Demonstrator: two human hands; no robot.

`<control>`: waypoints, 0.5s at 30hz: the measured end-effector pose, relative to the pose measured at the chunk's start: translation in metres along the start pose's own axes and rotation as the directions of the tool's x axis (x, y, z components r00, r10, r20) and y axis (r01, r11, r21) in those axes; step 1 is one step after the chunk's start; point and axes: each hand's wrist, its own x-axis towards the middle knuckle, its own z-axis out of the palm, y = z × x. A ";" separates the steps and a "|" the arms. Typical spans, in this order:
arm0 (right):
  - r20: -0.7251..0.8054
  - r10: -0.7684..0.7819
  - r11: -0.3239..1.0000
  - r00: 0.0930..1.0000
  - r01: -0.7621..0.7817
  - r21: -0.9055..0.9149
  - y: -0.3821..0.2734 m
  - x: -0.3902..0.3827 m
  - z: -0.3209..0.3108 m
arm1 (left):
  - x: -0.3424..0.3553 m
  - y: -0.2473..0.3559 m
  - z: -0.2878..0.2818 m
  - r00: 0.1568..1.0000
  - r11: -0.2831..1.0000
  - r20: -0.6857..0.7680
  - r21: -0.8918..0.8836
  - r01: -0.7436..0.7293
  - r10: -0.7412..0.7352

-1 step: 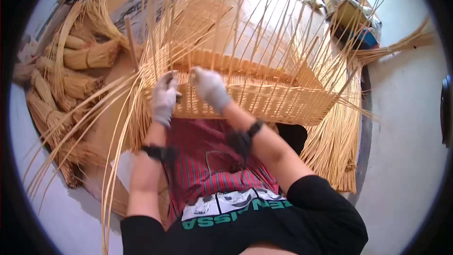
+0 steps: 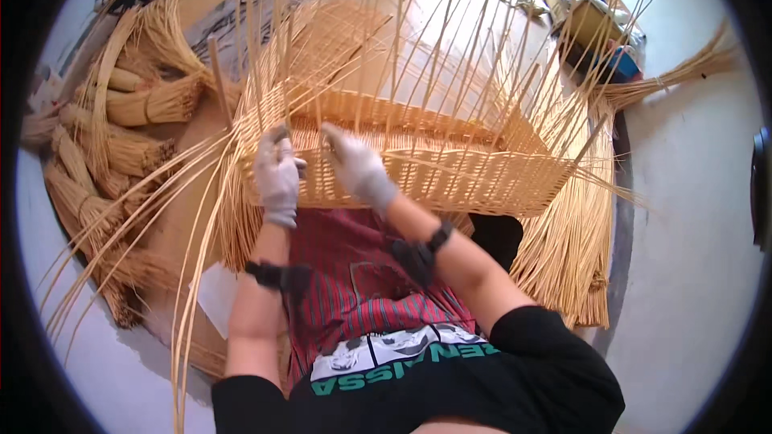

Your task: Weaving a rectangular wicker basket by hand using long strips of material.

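While upright stakes (image 2: 286, 56) crowd the left hand (image 2: 279, 175) and right hand (image 2: 359, 167) at the basket's near rim (image 2: 462, 157), grips unclear, reed bundles (image 2: 157, 104) lie beyond its left end

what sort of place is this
Probably a basket-weaving workshop: a part-woven basket is at the person's hands, with bundles of cane-like strands on the left and long strands heaped at right.

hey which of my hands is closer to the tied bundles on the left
Left. Your left hand is near the left end of the woven basket, on the side toward the tied bundles; your right hand is farther right along the near rim.
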 end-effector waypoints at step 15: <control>-0.148 0.150 0.969 0.977 -0.176 -0.175 0.034 0.073 -0.099 | -0.013 -0.043 0.070 0.850 0.825 0.450 0.565 -0.034 -0.273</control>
